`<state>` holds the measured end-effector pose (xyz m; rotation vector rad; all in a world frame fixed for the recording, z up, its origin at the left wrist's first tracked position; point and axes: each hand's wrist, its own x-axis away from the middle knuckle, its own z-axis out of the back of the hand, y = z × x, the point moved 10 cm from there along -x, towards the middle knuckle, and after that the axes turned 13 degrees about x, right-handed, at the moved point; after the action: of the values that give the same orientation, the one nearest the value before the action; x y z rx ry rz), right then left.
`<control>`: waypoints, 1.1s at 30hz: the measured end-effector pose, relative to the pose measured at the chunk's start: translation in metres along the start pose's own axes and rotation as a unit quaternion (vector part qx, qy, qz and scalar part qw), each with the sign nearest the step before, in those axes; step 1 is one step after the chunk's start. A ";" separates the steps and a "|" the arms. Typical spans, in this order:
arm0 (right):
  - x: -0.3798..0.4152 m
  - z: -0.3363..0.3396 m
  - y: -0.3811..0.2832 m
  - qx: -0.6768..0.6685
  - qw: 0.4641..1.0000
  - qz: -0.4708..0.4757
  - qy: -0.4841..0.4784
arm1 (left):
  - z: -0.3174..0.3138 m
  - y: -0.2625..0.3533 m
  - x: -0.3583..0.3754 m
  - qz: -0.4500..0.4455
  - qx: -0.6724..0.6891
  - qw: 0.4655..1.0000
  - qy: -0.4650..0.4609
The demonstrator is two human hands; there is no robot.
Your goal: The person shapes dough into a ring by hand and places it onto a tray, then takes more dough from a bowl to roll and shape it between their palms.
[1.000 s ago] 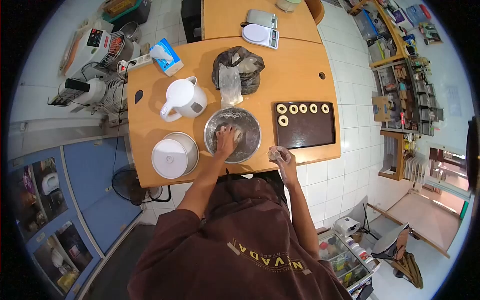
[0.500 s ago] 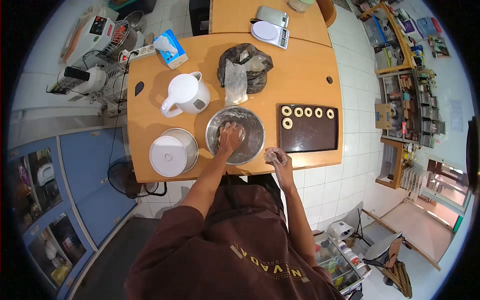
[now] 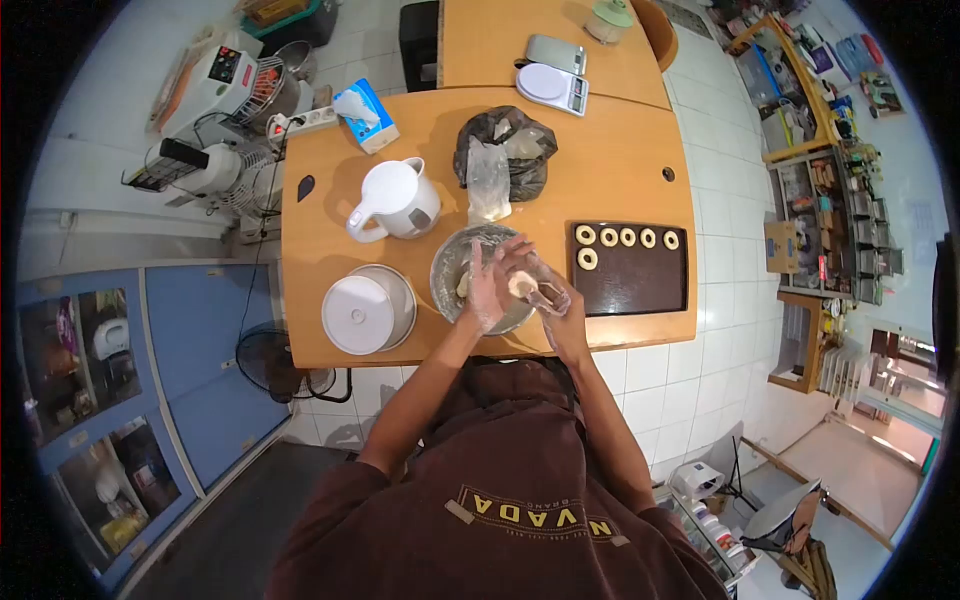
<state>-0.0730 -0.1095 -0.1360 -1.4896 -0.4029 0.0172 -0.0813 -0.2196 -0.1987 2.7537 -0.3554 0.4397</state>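
A steel mixing bowl dusted with flour stands near the table's front edge, with pale dough partly visible at its left inside. My left hand, whitened by flour, is raised over the bowl with its fingers stretched out, holding nothing I can see. At the bowl's right side my right hand holds a small rounded dough piece at its fingers. To the right lies a dark baking tray with several dough rings along its far edge and one below them.
A white lidded tub sits left of the bowl, and a white electric kettle behind it. Beyond the bowl are a black plastic bag with a clear bag, a tissue box and a kitchen scale.
My left hand has come up off the dough in the bowl and opened. My right hand has moved up and inward to the bowl with the dough piece. The camera view has shifted slightly.
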 end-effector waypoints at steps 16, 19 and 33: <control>0.031 -0.012 -0.150 0.491 0.802 0.335 -0.061 | -0.127 0.022 0.020 -0.106 0.234 0.961 -0.100; 0.033 0.023 -0.183 0.363 0.857 0.365 0.014 | -0.152 0.018 0.020 -0.126 0.233 0.958 -0.111; 0.016 0.131 -0.211 0.198 0.944 0.263 0.007 | -0.298 -0.081 0.021 -0.304 -0.274 0.906 -0.108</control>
<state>-0.1430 0.0006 0.0754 -1.1571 0.0245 0.4849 -0.1145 -0.0431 0.0532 2.1902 0.2974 -0.1214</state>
